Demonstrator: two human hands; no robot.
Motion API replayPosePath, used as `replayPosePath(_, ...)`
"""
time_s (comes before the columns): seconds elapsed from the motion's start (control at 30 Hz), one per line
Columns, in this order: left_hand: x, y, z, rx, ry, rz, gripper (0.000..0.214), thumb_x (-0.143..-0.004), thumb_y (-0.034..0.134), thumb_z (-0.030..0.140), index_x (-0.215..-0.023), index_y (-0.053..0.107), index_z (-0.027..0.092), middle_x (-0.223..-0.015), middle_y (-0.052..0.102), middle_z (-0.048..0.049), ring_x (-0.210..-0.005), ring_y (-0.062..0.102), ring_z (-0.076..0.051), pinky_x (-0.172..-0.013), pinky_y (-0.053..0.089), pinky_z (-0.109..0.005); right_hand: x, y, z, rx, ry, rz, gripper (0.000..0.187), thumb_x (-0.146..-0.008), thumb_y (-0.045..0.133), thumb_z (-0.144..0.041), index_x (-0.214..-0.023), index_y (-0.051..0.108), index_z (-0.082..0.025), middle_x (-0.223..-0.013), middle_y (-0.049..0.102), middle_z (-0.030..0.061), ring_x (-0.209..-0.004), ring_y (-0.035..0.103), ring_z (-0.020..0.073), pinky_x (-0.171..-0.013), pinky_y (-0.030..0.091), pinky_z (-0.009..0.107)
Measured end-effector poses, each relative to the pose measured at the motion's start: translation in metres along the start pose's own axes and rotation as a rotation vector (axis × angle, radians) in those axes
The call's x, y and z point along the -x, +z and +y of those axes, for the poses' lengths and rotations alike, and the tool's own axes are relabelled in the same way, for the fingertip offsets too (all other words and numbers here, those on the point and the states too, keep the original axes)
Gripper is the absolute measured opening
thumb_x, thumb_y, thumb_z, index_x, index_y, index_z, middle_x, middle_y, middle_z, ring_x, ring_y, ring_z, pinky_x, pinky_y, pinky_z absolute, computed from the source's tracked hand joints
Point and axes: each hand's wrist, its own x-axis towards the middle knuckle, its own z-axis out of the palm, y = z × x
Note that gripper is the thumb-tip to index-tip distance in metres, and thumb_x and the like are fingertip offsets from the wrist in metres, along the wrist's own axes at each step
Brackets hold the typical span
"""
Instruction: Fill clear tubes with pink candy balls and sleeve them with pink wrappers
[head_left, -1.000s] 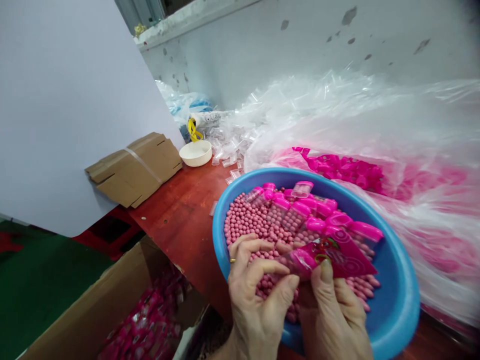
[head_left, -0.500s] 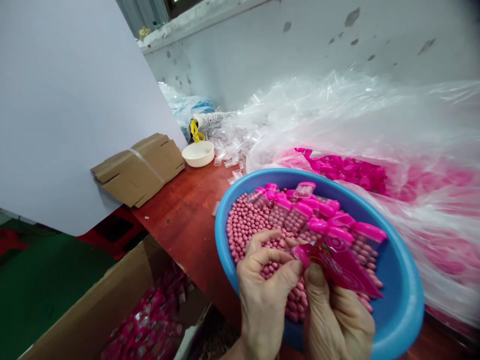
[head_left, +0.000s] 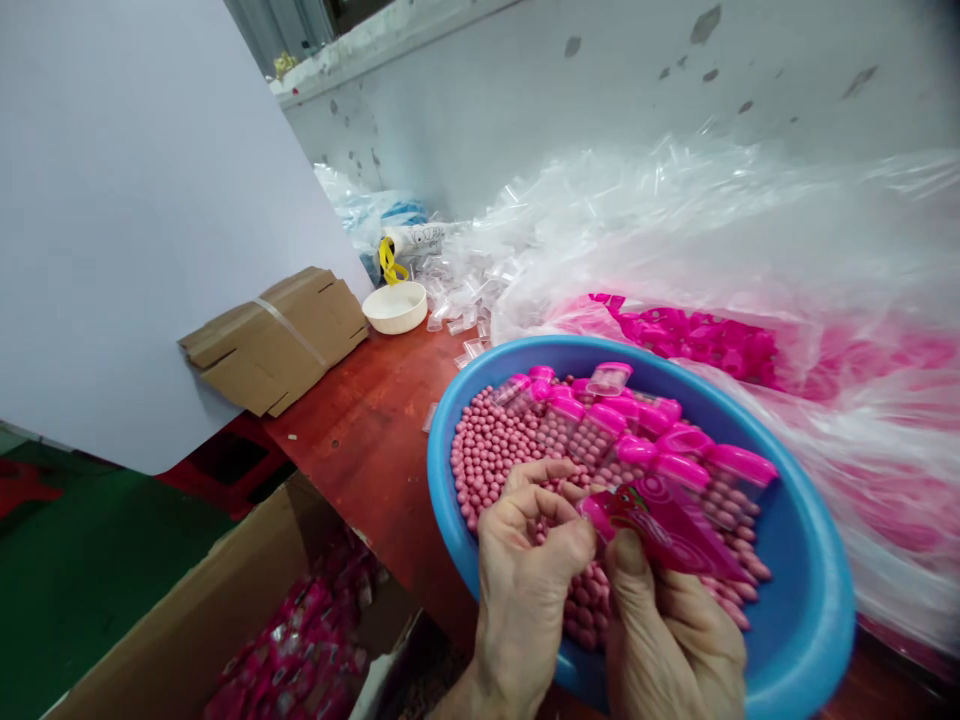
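My right hand (head_left: 667, 620) pinches a glossy pink printed packet (head_left: 667, 530) between thumb and fingers, its pointed end slanting off to the right. At the packet's left end there is a rounded pink part. Against that end my left hand (head_left: 529, 570) is closed, thumb and forefinger together. Both hands are over a blue basin (head_left: 444, 470) holding many small pink balls (head_left: 487, 450). On the balls lie several clear little containers with bright pink caps (head_left: 679, 470), filled with the same balls. The fingertips beneath the packet are hidden.
Flattened cardboard (head_left: 277, 340) and a white dish (head_left: 396, 308) lie on the red table (head_left: 375, 430). Behind the basin, plastic bags (head_left: 675, 240) hold clear pieces and pink caps. Below left, a cardboard box (head_left: 180, 620) contains pink packets (head_left: 300, 640).
The packet and both hands have shifted very slightly left. My left fingertips remain at the packet's left end, and the right hand keeps its grip.
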Motion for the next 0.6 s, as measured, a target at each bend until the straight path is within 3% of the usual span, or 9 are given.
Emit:
replayPosePath(0.33, 0.004, -0.005, -0.017, 0.223, -0.066, -0.069, 0.01, -0.068, 0.064, 0.009, -0.06, 0.06, 0.015, -0.102, 0.061, -0.0073, -0.096, 0.055, -0.02, -0.088, 0.04, -0.029, 0.002, 0.0, -0.003, -0.02, 0.009, 0.053, 0.048, -0.061, 0.074, -0.06, -0.091, 0.074, -0.023, -0.097, 0.076, 0.0033, -0.106, 0.065, 0.0256, -0.091, 0.05, 0.032)
replayPosePath(0.5, 0.002, -0.005, -0.015, 0.264, -0.084, -0.04, 0.013, -0.072, 0.061, 0.011, -0.06, 0.058, 0.015, -0.1, 0.064, -0.0076, -0.089, 0.057, -0.017, -0.086, 0.042, -0.028, 0.0, 0.009, -0.012, -0.354, 0.151, 0.14, 0.045, -0.047, 0.084, -0.055, -0.075, 0.072, -0.023, -0.071, 0.074, -0.002, -0.073, 0.07, 0.0179, -0.065, 0.057, 0.025)
replayPosePath(0.6, 0.003, -0.006, -0.014, 0.22, -0.07, -0.045, 0.013, -0.077, 0.062, 0.014, -0.064, 0.061, 0.015, -0.1, 0.065, -0.007, -0.093, 0.058, -0.017, -0.088, 0.042, -0.026, -0.002, 0.011, -0.016, -0.483, 0.235, 0.173, 0.048, -0.038, 0.089, -0.05, -0.073, 0.072, -0.022, -0.072, 0.074, -0.0019, -0.064, 0.067, 0.0124, -0.06, 0.056, 0.021)
